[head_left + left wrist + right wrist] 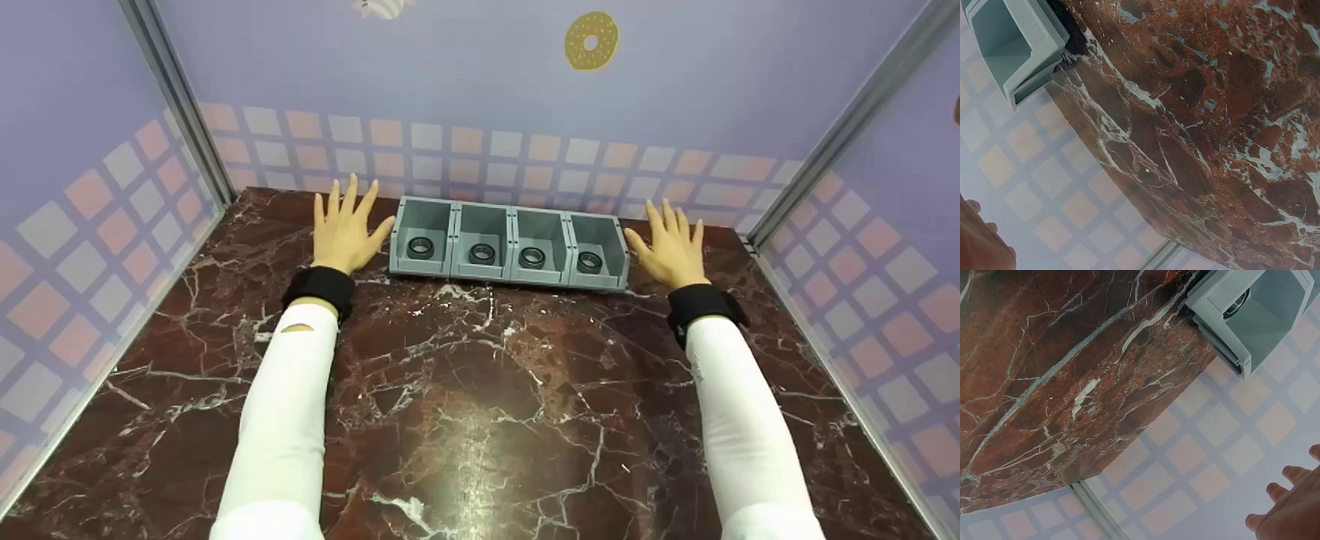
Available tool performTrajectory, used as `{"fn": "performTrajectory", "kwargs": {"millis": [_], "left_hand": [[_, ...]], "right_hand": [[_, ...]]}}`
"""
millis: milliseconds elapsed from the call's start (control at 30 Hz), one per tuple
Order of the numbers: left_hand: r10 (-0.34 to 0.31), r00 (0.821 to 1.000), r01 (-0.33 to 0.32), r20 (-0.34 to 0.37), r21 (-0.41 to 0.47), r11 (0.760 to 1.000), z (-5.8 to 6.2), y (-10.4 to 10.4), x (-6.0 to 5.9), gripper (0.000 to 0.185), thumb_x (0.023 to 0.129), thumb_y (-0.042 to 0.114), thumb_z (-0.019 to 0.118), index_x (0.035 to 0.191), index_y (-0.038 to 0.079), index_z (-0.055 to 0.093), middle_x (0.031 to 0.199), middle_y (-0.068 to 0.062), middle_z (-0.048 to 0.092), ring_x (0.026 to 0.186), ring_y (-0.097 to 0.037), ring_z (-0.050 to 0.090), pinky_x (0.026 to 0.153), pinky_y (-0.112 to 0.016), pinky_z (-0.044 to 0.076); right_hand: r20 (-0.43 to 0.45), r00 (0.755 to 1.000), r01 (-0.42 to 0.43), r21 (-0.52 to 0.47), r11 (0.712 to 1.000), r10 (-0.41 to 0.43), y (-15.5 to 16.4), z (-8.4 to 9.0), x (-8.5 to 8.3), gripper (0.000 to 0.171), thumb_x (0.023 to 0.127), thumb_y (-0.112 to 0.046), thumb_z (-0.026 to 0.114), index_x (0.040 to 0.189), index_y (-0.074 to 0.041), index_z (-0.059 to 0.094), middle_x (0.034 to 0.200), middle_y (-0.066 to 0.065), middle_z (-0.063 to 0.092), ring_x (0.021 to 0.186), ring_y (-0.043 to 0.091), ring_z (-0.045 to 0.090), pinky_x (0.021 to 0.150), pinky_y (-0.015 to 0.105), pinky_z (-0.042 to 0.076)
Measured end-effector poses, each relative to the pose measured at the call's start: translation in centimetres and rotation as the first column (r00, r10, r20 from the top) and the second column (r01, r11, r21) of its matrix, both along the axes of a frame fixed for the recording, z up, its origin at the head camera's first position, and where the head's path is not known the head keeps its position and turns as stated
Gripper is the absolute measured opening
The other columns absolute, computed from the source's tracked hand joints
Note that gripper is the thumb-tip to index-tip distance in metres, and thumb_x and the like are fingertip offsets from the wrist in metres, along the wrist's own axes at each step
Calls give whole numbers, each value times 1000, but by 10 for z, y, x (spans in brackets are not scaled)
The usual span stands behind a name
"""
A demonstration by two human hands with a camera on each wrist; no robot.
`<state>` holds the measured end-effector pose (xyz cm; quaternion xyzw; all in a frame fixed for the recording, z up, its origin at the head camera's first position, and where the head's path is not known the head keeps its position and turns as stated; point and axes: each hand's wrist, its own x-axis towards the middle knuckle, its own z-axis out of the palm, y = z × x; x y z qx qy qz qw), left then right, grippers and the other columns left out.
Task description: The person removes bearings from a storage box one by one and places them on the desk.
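A row of grey bins (480,274) joined side by side stands at the back of the table. In each compartment lies one black ring-shaped bearing, such as the leftmost bearing (421,248) and the rightmost bearing (589,262). My left hand (345,232) is spread beside the left end of the row, thumb tip close to its side wall. At the other end my right hand (670,246) is spread too, its thumb pointing at the right wall. Neither hand holds anything. In the right wrist view, part of a bearing (1237,304) shows inside the end bin.
The dark red marble table (465,375) has white veins. Behind it rises a lilac wall (480,90) with printed tiles, and similar panels close off both sides. Metal corner posts, such as the left post (180,97), stand at the back corners.
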<state>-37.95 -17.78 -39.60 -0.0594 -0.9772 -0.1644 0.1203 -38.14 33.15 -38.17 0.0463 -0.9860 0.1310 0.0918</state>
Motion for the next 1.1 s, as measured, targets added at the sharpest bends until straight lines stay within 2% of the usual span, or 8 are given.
{"fn": "performTrajectory", "kwargs": {"millis": [700,867,1100], "left_hand": [[-9,1000,9,10,6,1000,-2,1,0,69,107,50,39,166,20,18,175,-16,7,162,-41,0,131,-61,-5],[-1,1000,1,17,9,1000,-8,3,-3,69,108,50,38,166,20,18,175,-16,8,162,-41,3,131,-61,-1],[12,1000,-13,20,65,998,-19,8,-5,68,108,46,42,166,19,19,174,-16,12,161,-41,9,132,-60,0]], "right_hand": [[34,999,7,-1,1000,-7,3,-5,-2,75,108,-53,36,165,-9,15,172,26,10,159,47,6,127,68,-8],[49,999,17,-15,1000,-16,3,-8,-1,74,108,-50,36,165,-8,14,171,26,11,159,47,6,127,69,-7],[64,998,25,-45,999,-23,2,-17,-1,75,108,-47,40,165,-6,14,171,27,14,159,48,8,127,70,-4]]}}
